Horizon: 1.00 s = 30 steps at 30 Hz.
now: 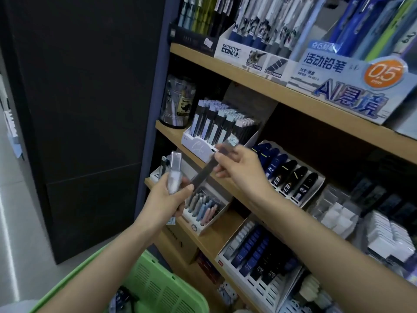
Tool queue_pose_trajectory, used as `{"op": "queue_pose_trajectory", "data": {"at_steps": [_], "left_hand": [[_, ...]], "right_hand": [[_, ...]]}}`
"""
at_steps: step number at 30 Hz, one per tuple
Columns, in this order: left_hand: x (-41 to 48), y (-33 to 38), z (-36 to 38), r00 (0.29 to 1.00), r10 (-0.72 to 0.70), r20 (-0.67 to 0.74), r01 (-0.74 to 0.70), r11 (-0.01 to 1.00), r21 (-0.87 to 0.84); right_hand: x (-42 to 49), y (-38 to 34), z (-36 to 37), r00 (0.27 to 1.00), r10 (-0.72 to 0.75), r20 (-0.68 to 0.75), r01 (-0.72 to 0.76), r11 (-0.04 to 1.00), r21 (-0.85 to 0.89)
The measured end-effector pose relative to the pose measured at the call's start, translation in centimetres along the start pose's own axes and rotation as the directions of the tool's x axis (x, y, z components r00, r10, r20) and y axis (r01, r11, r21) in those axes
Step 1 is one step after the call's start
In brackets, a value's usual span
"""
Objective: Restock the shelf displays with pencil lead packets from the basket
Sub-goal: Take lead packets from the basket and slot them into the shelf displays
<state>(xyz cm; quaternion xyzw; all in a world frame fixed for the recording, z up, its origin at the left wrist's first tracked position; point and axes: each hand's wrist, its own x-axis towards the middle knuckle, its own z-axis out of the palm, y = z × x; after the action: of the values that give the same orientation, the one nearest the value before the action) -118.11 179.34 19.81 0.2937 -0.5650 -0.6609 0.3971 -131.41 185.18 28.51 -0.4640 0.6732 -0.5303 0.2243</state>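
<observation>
Shelves (225,64) of stationery, hands (239,163) holding packets (174,170)

green slatted basket (158,288); dark packet (204,172), pale-blue cap.

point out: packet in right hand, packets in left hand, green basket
packet in right hand (208,167), head view, dark middle of the body.
packets in left hand (174,171), head view, pale front face.
green basket (162,288), head view, slotted side wall.

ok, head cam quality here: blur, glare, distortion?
Head view: motion blur smears the dark packet in the right hand and the pale packet in the left hand; wide-angle bending tilts the shelves; soft overall, but display box print is legible; bright floor glare at left.
</observation>
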Motion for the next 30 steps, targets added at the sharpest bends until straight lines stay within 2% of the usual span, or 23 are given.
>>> {"op": "queue_pose_trajectory", "data": {"at_steps": [3,5,8,12,16,22,24,28,30], "left_hand": [[1.0,-0.6,-0.3,1.0,-0.009,-0.015,0.009,1.0,-0.011],[1.4,-1.4,-0.8,0.999,-0.032,-0.011,0.032,0.999,-0.011],[1.8,-2.7,-1.5,0.997,-0.071,0.001,0.071,0.997,0.0],[2.2,-4.3,-2.5,0.994,-0.105,0.02,0.106,0.994,-0.014],[2.1,-5.2,-3.3,0.991,-0.124,0.044,0.125,0.992,-0.034],[2.1,-6.4,-4.6,0.991,-0.128,0.03,0.128,0.992,-0.007],[2.2,-6.5,-4.7,0.992,-0.121,0.027,0.121,0.993,0.008],[2.3,-6.5,-4.7,0.992,-0.128,0.022,0.128,0.992,-0.003],[2.3,-6.6,-4.7,0.99,-0.137,0.018,0.137,0.991,0.0]], "right_hand": [[2.2,-1.2,-0.8,0.975,-0.162,-0.15,0.132,0.973,-0.189],[3.9,-1.8,-1.1,0.946,-0.24,-0.216,0.161,0.93,-0.331],[6.2,-2.0,-1.3,0.901,-0.361,-0.24,0.213,0.851,-0.48],[8.2,-1.9,-1.0,0.866,-0.462,-0.193,0.284,0.771,-0.57],[9.4,-1.6,-0.6,0.886,-0.447,-0.127,0.262,0.706,-0.658],[10.7,-2.2,-0.9,0.911,-0.409,-0.058,0.261,0.679,-0.686],[10.8,-2.7,-0.7,0.926,-0.377,-0.009,0.279,0.701,-0.657],[11.1,-3.5,-0.3,0.954,-0.26,0.151,0.3,0.806,-0.509],[11.4,-3.8,-0.1,0.958,-0.24,0.157,0.286,0.83,-0.479]]}}
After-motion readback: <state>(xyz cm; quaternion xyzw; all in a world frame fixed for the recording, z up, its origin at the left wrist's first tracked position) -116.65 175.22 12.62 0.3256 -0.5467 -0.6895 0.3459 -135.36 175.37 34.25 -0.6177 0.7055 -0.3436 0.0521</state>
